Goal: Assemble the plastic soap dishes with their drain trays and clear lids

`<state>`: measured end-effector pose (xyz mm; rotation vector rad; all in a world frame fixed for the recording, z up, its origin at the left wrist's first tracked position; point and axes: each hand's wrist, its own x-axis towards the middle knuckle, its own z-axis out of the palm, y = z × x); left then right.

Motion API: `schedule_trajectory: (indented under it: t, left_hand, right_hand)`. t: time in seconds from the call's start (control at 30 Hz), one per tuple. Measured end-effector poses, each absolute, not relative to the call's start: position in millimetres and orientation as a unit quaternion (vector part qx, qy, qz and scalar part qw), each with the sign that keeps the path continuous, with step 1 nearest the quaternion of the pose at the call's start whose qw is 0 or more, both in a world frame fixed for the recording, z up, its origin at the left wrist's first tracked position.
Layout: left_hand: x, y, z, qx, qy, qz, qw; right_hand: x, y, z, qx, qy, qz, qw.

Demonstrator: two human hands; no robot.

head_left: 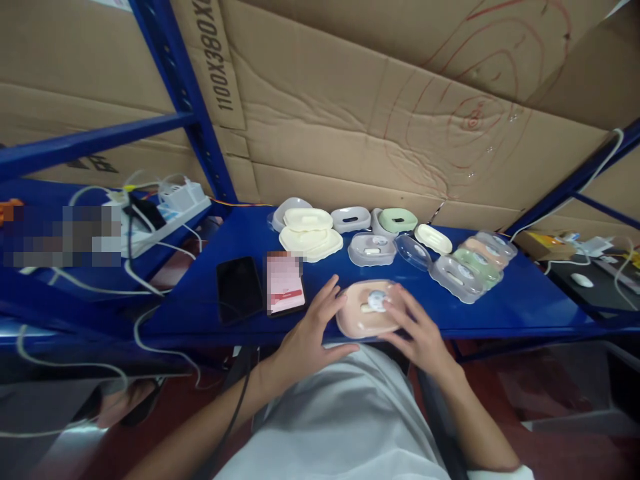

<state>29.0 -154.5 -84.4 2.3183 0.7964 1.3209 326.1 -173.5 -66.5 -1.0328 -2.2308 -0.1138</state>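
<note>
A pink soap dish (353, 310) with a clear lid and a round pale sticker (376, 301) lies at the table's front edge, before my body. My right hand (420, 333) grips its right end, with fingers over the lid by the sticker and the thumb on the near side. At the left end, my left hand (315, 327) has its fingers and thumb apart; the fingertips are close to the rim, and I cannot tell whether they touch it. Behind it stands a grey lidded soap dish (357, 253).
Several more dishes line the back: cream trays (313, 247), a green dish (400, 217), a loose clear lid (414, 253), and lidded dishes (457, 280) at right. Two phones, one dark (239, 287) and one lit (285, 283), lie left. Cardboard (325, 133) walls the back.
</note>
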Motion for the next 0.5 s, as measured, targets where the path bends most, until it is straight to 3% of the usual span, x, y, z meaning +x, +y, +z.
schedule_trajectory:
  t: [0.17, 0.33, 0.5]
  left_hand:
    - [28, -158, -82, 0.833, 0.310, 0.426, 0.169]
    - [30, -159, -84, 0.848, 0.343, 0.385, 0.120]
    - [30, -159, -84, 0.849, 0.350, 0.384, 0.095]
  right_hand:
    - [425, -133, -6, -0.558, -0.709, -0.205, 0.381]
    - [549, -58, 41, -0.764, -0.530, -0.219, 0.296]
    - [610, -27, 30, -0.822, -0.501, -0.196, 0.187]
